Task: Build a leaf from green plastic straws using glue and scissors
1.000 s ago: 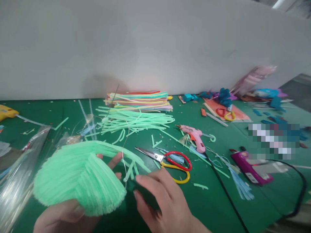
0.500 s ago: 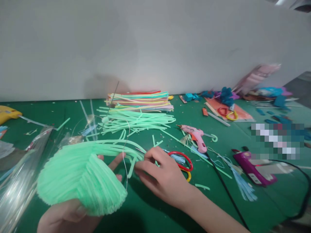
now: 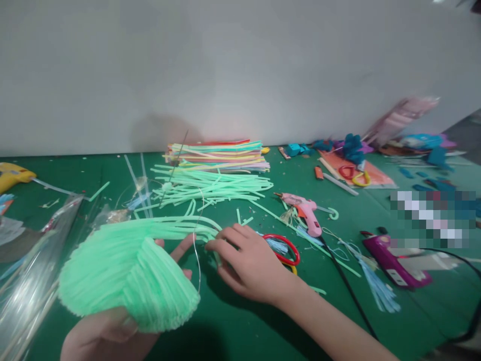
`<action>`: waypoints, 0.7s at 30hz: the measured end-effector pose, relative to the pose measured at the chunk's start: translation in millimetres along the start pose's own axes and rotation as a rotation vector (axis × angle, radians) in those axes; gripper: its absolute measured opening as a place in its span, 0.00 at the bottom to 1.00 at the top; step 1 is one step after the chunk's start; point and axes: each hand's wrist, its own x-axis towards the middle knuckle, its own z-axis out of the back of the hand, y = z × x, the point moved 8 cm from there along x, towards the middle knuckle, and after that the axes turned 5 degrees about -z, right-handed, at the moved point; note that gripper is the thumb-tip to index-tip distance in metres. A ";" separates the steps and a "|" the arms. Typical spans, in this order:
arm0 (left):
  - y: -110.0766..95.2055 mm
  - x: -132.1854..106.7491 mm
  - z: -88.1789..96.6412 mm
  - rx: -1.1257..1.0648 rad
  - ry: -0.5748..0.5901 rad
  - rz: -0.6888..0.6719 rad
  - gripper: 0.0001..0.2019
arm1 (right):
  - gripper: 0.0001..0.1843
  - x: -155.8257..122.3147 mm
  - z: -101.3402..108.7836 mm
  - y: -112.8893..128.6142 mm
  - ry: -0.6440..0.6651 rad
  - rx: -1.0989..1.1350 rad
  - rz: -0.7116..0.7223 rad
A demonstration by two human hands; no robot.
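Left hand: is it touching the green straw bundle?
Touching. Head view: the left hand cups the green straw bundle, thumb below, fingers behind it.

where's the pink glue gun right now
In the head view the pink glue gun lies on the green table right of centre, just beyond the red-handled scissors by the right hand.

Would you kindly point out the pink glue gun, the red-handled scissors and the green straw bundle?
pink glue gun (image 3: 306, 213): head view, on its body.
red-handled scissors (image 3: 292, 242): head view, on the red handle loop.
green straw bundle (image 3: 128, 271): head view, on its fanned middle.
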 end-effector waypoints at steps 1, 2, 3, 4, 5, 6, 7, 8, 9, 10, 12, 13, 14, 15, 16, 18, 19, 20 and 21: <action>-0.2 0.2 1.5 0.016 -0.020 -0.009 0.42 | 0.11 0.9 1.1 -1.2 -0.016 0.011 -0.010; 0.4 0.3 2.3 0.022 -0.039 -0.011 0.43 | 0.10 1.5 3.1 -2.0 -0.044 0.016 -0.015; 1.4 0.4 2.6 0.019 -0.057 -0.009 0.43 | 0.08 1.9 5.9 -2.4 -0.083 0.013 -0.015; 2.7 0.6 1.9 0.013 -0.068 -0.004 0.42 | 0.06 2.0 9.0 -2.5 -0.126 -0.002 -0.010; 3.6 0.8 1.3 0.007 -0.083 -0.004 0.43 | 0.05 1.6 12.3 -2.2 -0.169 -0.028 0.001; 4.0 1.0 0.9 0.001 -0.104 -0.009 0.43 | 0.04 1.0 15.5 -1.6 -0.210 -0.061 0.014; 4.5 1.1 0.7 -0.001 -0.128 -0.013 0.44 | 0.04 0.3 18.3 -0.7 -0.244 -0.097 0.030; 4.3 1.3 0.6 -0.004 -0.152 -0.022 0.45 | 0.04 -0.5 20.5 0.6 -0.268 -0.134 0.049; 3.6 1.5 0.4 -0.008 -0.174 -0.036 0.47 | 0.04 -1.2 22.2 2.2 -0.285 -0.169 0.069; 2.4 1.6 0.1 -0.015 -0.193 -0.054 0.47 | 0.04 -1.7 23.2 3.8 -0.292 -0.198 0.088; 1.0 1.5 -0.3 -0.023 -0.227 -0.068 0.48 | 0.04 -2.2 23.6 7.0 -0.290 -0.231 0.117; 0.1 1.2 -0.4 -0.023 -0.240 -0.075 0.49 | 0.03 -2.2 23.2 8.6 -0.284 -0.237 0.129; -0.7 0.9 -0.4 -0.022 -0.249 -0.079 0.49 | 0.03 -2.1 22.3 10.0 -0.275 -0.233 0.140; -1.2 0.4 -0.4 -0.023 -0.253 -0.080 0.49 | 0.05 -2.0 21.4 11.1 -0.266 -0.221 0.146; -1.5 -0.1 0.0 -0.026 -0.256 -0.081 0.50 | 0.08 -1.9 20.5 11.7 -0.260 -0.203 0.145; -0.4 -1.1 1.9 -0.043 -0.259 -0.073 0.49 | 0.15 -1.4 19.0 11.8 -0.249 -0.167 0.132; 0.9 -1.5 2.9 -0.055 -0.255 -0.065 0.48 | 0.17 -1.3 18.8 11.4 -0.248 -0.156 0.121; 2.8 -1.6 3.8 -0.066 -0.248 -0.052 0.48 | 0.18 -1.3 18.9 11.1 -0.249 -0.152 0.110; 4.3 -1.5 4.2 -0.080 -0.234 -0.045 0.47 | 0.18 -1.4 19.3 10.9 -0.252 -0.153 0.101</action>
